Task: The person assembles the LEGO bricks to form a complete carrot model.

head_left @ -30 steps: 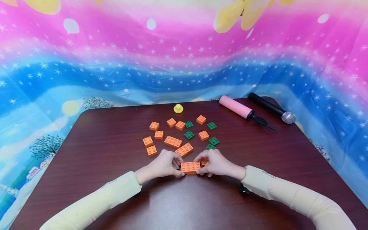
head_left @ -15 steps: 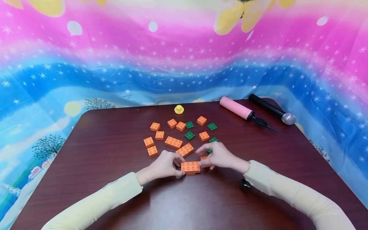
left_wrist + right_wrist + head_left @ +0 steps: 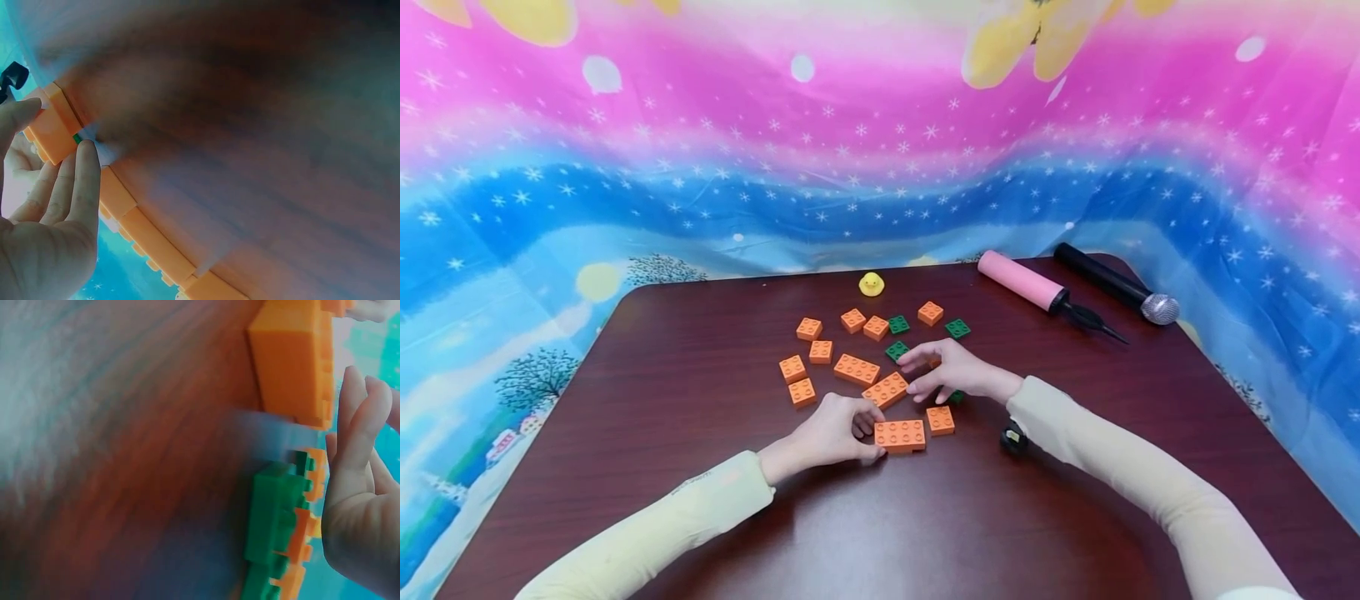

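Observation:
My left hand [image 3: 833, 430] grips the left end of a long orange building brick [image 3: 900, 433] near the middle of the table. In the left wrist view, thumb and fingertips pinch that orange brick [image 3: 55, 128], and a sliver of green shows at its lower edge. A square orange brick [image 3: 940, 421] lies just right of it. My right hand [image 3: 961, 369] hovers over the right side of the brick group, fingers loosely bent and holding nothing. Beside its fingertips are another long orange brick [image 3: 886, 390] and a thin green brick [image 3: 897, 351]. The palm hides other bricks.
Several square orange bricks [image 3: 802, 392] and a third long orange brick [image 3: 857, 369] lie farther back. A yellow rubber duck [image 3: 871, 285], a pink hand pump [image 3: 1018, 280] and a black microphone [image 3: 1112, 283] rest toward the table's far edge. A patterned cloth [image 3: 880, 167] hangs behind.
My right hand has let go of the long brick's right end and moved up and back over the other bricks, uncovering the square orange brick. My left hand stays on the long brick.

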Available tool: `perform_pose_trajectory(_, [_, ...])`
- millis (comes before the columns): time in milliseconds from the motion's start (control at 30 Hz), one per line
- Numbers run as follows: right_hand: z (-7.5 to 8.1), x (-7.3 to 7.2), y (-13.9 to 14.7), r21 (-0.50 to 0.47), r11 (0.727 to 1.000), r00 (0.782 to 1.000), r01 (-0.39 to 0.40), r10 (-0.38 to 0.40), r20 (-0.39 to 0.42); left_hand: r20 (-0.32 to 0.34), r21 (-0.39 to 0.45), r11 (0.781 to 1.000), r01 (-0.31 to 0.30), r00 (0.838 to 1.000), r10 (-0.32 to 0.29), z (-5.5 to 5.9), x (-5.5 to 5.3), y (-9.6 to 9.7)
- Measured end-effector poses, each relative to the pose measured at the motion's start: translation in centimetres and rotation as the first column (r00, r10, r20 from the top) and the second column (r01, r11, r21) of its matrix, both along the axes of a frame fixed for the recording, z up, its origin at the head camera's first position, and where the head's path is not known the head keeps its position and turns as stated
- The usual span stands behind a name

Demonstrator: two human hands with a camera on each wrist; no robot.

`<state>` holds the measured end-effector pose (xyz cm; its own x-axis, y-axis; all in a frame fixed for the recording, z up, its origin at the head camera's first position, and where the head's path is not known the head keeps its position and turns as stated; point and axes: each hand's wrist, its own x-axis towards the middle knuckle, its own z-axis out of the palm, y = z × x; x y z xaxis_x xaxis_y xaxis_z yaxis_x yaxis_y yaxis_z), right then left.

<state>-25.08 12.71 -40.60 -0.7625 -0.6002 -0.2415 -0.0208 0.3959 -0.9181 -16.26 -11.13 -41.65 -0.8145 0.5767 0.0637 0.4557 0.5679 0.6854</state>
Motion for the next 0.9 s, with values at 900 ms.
perform_pose_trajectory(900, [-1.0,-0.4,-1.7,0.080,0.995,0.999,-0.054,0.054,0.002,-0.003,-0.011,1.000,-0.008,1.000,0.008,0.0,-0.1,0.1])
